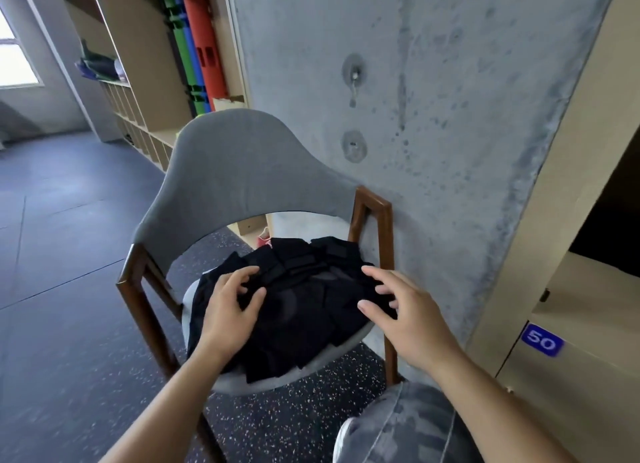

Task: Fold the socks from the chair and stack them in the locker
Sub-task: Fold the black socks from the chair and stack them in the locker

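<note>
In the head view, a heap of black fabric socks (298, 300) is seen piled on the pale seat of a grey upholstered chair with a brown wooden frame (242, 172), which is set against a grey concrete wall (433, 99). The left hand (228, 310) is laid on the near left of the heap with fingers loosely bent, nothing clearly gripped. The right hand (405, 310) is held just over the right side, fingers spread wide and empty. A tan wooden locker (585, 255) is open at the far right, above a blue label marked 50 (542, 340).

Several socks could be dragged off together, since they overlap and some hang over the near seat edge. Single socks are hard to tell apart in the uniformly dark, layered heap.
</note>
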`<state>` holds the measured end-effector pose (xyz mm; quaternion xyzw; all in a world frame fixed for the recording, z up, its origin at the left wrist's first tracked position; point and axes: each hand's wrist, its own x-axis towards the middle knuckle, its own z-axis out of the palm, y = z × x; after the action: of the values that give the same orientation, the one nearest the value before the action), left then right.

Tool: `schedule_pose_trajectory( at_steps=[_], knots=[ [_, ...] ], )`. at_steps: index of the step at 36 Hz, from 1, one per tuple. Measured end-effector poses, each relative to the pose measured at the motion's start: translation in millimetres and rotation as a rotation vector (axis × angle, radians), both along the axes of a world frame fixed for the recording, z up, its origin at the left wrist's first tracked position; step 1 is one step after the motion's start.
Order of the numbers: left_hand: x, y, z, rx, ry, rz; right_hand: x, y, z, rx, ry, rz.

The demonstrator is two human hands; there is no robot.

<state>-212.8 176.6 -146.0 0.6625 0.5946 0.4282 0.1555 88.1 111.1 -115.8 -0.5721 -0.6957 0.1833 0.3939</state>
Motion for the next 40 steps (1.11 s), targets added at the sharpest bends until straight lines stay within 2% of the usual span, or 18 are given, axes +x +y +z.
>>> schedule_pose_trajectory(
  at_steps=[6, 15, 24, 30, 35, 40],
  knots=[
    [-41.2, 21.6, -21.9, -0.158, 0.083, 0.211, -3.5, 4.6, -2.0, 0.002, -0.008, 0.009],
    [-48.4, 34.0, -34.8, -0.365, 0.182, 0.288, -3.4, 9.7, -4.8, 0.001, -0.011, 0.000],
    [-59.0, 44.0, -45.3, -0.302, 0.118, 0.287, -0.4, 7.1, -4.0, -0.021, -0.021, -0.010],
    [-57.9, 47.4, -41.6, -0.290, -0.011, 0.319, -0.3, 2.7, 1.8, -0.022, -0.013, -0.021],
    [-53.3, 45.6, -37.1, -0.281, 0.013, 0.325, -0.8, 1.1, 2.7, -0.016, -0.022, -0.024],
    [-52.1, 43.9, -34.6, -0.210, -0.065, 0.277, 2.2, 0.4, 3.2, -0.018, -0.019, -0.026]
  ],
)
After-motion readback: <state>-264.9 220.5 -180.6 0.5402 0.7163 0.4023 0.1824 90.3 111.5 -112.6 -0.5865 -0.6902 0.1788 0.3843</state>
